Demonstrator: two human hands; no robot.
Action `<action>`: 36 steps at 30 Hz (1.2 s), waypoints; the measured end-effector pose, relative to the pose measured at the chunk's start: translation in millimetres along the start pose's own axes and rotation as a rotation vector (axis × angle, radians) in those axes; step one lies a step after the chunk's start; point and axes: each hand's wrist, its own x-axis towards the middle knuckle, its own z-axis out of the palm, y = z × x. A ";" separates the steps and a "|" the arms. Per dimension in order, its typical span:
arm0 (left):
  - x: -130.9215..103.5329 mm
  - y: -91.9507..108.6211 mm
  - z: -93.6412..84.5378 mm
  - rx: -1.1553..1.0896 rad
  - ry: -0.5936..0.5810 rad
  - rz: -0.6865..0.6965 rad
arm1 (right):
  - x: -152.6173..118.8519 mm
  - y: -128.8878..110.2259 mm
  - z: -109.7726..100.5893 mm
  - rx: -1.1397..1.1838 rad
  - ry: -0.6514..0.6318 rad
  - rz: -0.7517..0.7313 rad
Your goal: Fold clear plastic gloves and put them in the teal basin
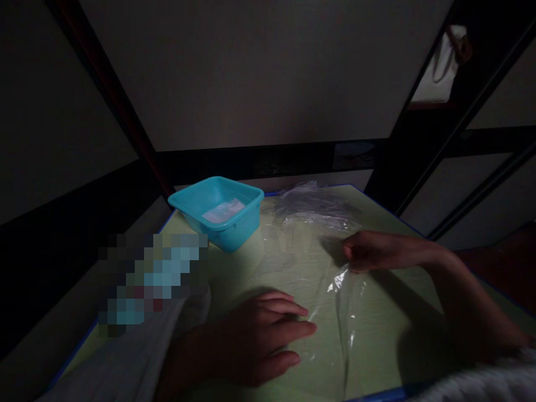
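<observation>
A clear plastic bag (326, 318) lies spread over the pale green table near its front. My right hand (360, 252) is closed on the bag's upper right part, its fingers curled around the film. Lower and to the left, my left hand (263, 338) rests palm down with its fingers apart, the fingertips at the bag's left side. Beyond both hands, a loose heap of clear plastic bags (314, 206) lies near the table's far edge.
A turquoise basin (243, 226) with a white packet (224, 211) inside stands at the back left. A blurred-out patch (154, 285) covers something at the left edge. The table (234, 285) has a blue rim. Dark-framed panels rise behind; a white bag (439, 70) hangs upper right.
</observation>
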 end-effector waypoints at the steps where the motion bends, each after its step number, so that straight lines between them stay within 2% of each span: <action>1: 0.7 1.1 -0.5 -0.017 0.001 0.009 | -0.7 -1.6 0.2 0.084 -0.008 -0.010; 4: 3.8 5.4 -1.8 -0.056 -0.035 0.057 | 0.2 -5.8 1.5 0.281 -0.044 0.002; 7: 6.8 9.5 0.1 -0.051 -0.104 0.109 | 7.0 -11.3 6.5 0.363 -0.068 0.014; 9: 7.7 12.0 3.4 -0.045 -0.117 0.134 | 15.3 -15.1 13.2 0.417 -0.044 0.003; 14: 4.9 18.2 7.9 -0.043 -0.045 0.101 | 38.3 -17.2 33.5 0.583 0.037 0.000; 20: 4.6 20.8 3.3 0.112 -0.110 0.062 | 43.1 -13.4 36.3 0.712 0.126 -0.012; 22: 6.6 20.1 5.3 0.135 -0.117 0.089 | 41.7 -14.1 35.8 0.720 0.090 -0.059; 24: 8.1 18.7 8.8 0.153 -0.129 0.129 | 41.3 -15.1 37.8 0.739 -0.004 -0.079; 26: 8.1 17.2 12.1 0.162 -0.129 0.148 | 42.8 -15.3 41.8 0.768 -0.101 -0.058; 28: 7.0 16.6 13.4 0.161 -0.136 0.146 | 45.9 -14.2 45.8 0.800 -0.129 -0.025; 30: 5.8 17.3 12.1 0.154 -0.163 0.138 | 49.6 -12.2 47.7 0.827 -0.048 -0.027; 33: 5.6 19.4 6.8 0.141 -0.231 0.153 | 54.1 -9.1 45.9 0.845 0.182 -0.073; 36: 6.5 17.5 1.5 0.129 -0.189 0.167 | 56.5 -6.2 41.4 0.826 0.344 -0.091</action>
